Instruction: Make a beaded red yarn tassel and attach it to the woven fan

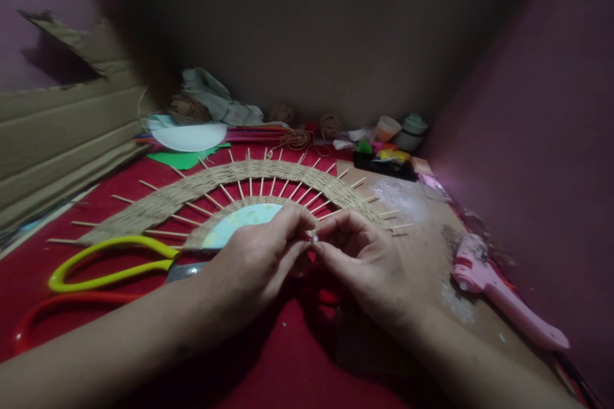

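Both hands meet at the centre, fingertips pinched together around a tiny whitish piece (314,238), too small to make out well. My left hand (263,252) is closed on its left side, my right hand (364,259) closed on its right side. Just beyond them lies a half-round woven fan shape (230,174) with thin sticks poking out past its twine band. A pale blue-green half disc (244,223) forms its middle, partly hidden by my left hand. Scissors with one yellow handle (110,241) and one red handle (71,300) lie beside and partly under my left forearm.
A pink glue gun (508,307) rests on a brown board (417,255) at the right. Twine balls (187,108), a white plate (189,137), a cup (386,129) and a jar (411,133) line the back. Cardboard (62,128) stands at the left.
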Motion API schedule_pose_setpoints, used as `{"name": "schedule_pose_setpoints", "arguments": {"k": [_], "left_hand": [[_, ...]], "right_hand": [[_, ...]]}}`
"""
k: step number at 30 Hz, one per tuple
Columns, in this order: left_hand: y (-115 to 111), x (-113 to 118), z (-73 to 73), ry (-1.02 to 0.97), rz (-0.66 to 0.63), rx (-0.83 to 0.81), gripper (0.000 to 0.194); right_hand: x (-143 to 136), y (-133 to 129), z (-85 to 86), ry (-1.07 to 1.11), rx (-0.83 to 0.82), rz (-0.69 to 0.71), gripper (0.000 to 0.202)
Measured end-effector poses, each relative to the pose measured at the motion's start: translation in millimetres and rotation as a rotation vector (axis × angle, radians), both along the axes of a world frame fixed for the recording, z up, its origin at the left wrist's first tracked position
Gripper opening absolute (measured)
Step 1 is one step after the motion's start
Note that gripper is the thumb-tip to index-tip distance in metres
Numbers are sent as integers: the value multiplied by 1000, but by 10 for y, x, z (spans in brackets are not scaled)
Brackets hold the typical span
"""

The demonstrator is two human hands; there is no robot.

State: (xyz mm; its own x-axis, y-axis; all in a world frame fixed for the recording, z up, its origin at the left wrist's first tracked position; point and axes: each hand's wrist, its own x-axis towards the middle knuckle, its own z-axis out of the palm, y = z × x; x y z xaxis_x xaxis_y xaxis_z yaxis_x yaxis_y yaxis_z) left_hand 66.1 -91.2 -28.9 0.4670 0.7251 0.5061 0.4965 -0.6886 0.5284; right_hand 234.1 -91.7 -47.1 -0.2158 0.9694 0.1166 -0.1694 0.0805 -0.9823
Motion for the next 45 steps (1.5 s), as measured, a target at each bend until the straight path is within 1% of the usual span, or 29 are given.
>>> {"name": "schedule_pose_setpoints", "arguments": {"k": [4,9,19,22,27,34,37,42,45], "left_hand": [[1,-12,-23,17,-24,15,11],[-5,-15,-14,33,-23,36,9],[19,5,1,29,-18,88,10],[14,5,3,25,-17,90,11],[7,5,1,12,-21,88,11],[3,3,-8,42,-21,112,10],[-2,3,-15,47,-35,115,10],[14,6,-52,53,-47,104,8],[24,5,-73,54,-44,86,8]], "right_hand": [[10,10,36,62,-104,28,23],[29,11,35,93,-188,35,22],[40,19,40,79,-202,27,15],[35,29,29,105,-220,33,13],[30,37,16,162,-250,42,15],[16,28,-1,187,-265,54,17],[23,30,4,155,-263,55,16],[38,28,-4,33,-155,65,16],[41,32,-25,39,-109,97,17]]}}
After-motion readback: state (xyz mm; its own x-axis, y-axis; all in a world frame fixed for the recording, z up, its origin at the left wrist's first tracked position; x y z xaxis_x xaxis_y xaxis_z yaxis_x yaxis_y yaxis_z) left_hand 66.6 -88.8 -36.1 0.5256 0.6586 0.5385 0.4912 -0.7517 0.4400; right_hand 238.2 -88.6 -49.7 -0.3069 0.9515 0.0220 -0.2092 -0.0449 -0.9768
